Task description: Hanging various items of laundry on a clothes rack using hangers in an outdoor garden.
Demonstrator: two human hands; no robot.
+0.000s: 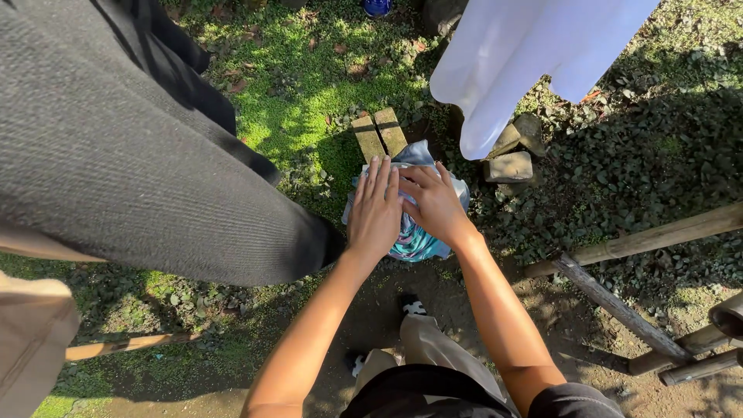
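Note:
Both my hands reach down over a bundle of laundry (418,241), a pale and teal patterned heap resting low near the ground. My left hand (374,209) lies flat on top of the bundle with its fingers stretched forward. My right hand (433,203) is beside it, fingers curled into the fabric. Whether either hand grips the cloth is unclear. My legs in beige trousers (433,352) and one shoe (415,307) show below.
A dark grey garment (131,147) hangs at the left and a white cloth (526,54) at the upper right. Two bricks (379,133) and some stones (511,155) lie on the mossy ground. Bamboo poles (619,306) cross at the right.

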